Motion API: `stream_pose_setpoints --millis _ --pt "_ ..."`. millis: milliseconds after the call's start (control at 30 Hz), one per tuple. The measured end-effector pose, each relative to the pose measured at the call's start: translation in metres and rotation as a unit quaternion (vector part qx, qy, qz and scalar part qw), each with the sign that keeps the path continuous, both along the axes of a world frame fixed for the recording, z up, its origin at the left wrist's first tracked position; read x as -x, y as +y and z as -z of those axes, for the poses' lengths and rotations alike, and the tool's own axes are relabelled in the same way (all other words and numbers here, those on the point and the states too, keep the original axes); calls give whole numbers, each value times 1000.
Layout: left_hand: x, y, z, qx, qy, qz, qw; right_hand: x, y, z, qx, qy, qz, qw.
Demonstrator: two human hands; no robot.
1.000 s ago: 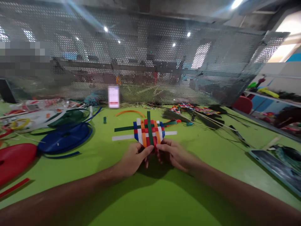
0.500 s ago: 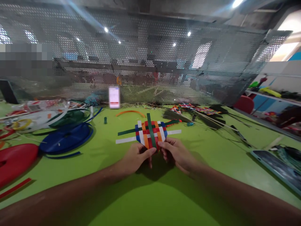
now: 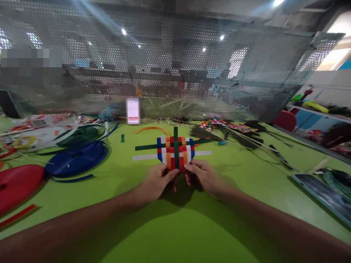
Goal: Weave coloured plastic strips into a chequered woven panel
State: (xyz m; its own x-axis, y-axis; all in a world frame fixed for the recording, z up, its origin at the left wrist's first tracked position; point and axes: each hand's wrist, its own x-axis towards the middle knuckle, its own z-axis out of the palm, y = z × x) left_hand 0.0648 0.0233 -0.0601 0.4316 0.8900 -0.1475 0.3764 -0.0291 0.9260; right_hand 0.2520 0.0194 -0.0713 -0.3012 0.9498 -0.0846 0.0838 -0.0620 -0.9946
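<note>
1. We locate the woven strip panel (image 3: 172,149) in front of us, held just above or on the counter (image 3: 241,179); we cannot tell whether it touches.
2. Our left hand (image 3: 159,180) pinches its lower edge, thumb in front; our right hand (image 3: 201,173) pinches the lower right corner likewise. Most fingertips are hidden.
3. Done: we see red, white, orange and blue strips interlaced into a compact body with slanted lower corners.
4. Left, in our judgement: loose ends to secure. The upright green strip (image 3: 176,144) projects above the top edge; the crosswise green strip (image 3: 145,147) and the white strip (image 3: 144,157) extend past both sides.
5. We note the blue strip coil (image 3: 78,159) and red strip coil (image 3: 20,184) lying left, well apart from the panel.
</note>
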Motion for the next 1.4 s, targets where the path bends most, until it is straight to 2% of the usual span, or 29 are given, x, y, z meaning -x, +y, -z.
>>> stream_pose_setpoints --millis 233,667,800,933,1000,1200,1400 --pt "-2 -2 -4 28 -31 -9 999 -2 3 2 -30 -32 13 999" --pt "1 -5 -8 29 -51 5 998 0 0 4 -67 -46 21 996" --pt "2 -1 -2 55 -76 11 996 -1 1 4 -69 -54 16 996" --pt "2 4 10 114 -171 -1 979 -1 2 3 -62 -54 24 996" --pt "2 5 13 120 -188 -8 975 -1 1 3 -61 -56 24 996" --pt "4 3 5 91 -97 11 991 -1 -1 0 -61 -56 18 996" --pt "3 2 0 61 -40 -6 997 -1 0 1 -59 -63 20 996"
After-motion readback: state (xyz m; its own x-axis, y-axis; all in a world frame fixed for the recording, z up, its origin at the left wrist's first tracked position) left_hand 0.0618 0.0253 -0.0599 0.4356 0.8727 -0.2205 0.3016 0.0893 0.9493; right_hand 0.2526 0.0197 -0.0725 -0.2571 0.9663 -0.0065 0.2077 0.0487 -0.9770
